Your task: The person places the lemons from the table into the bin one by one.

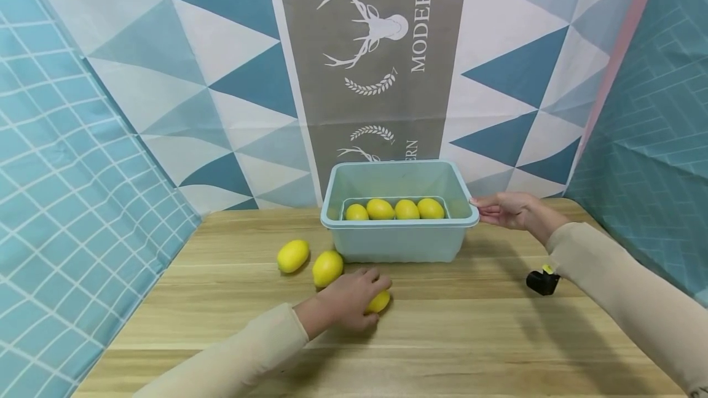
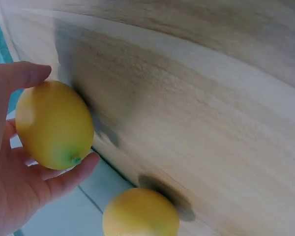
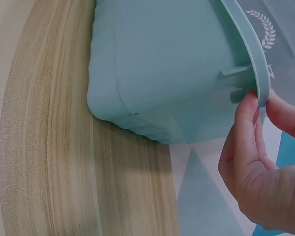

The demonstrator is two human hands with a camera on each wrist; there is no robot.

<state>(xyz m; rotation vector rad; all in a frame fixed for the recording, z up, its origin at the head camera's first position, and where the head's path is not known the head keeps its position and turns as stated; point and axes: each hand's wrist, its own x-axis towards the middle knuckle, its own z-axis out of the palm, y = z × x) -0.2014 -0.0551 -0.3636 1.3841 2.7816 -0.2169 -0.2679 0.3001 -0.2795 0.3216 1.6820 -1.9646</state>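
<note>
Cloth [image 1: 232, 78] at the back, printed with blue, grey and white triangles. Below, wood-grain table [image 1: 442, 336]. Toward the far edge, pale blue bin [image 1: 398, 242], upright on the wood, mouth up. Main hazard there, as judged: a skid or tip at the right end, from a hard pull or downward press on the rim.

Beige sleeves [image 1: 619, 300] reaching in from both near corners. Right hand [image 1: 509, 209] at the bin's right end, pinching the rim between thumb and fingers. Left hand [image 1: 351, 300] low, in front of the bin, curled round one lemon [image 2: 56, 123]. Clear of the table or touching: cannot tell. Possible slip from a loose or off-centre hold on smooth, rounded skin.

Four more lemons [image 1: 406, 209] in a row inside the bin, lower parts hidden behind the front wall. Two loose lemons [image 1: 328, 268] on the table: one near the bin's front left corner, close to the left hand, the other farther left. Liable to roll, given a nudge from wrist or cuff.

Last, small black object [image 1: 542, 282] with a yellow top, near the right sleeve. Use unclear. Could get knocked by a dropped forearm.
</note>
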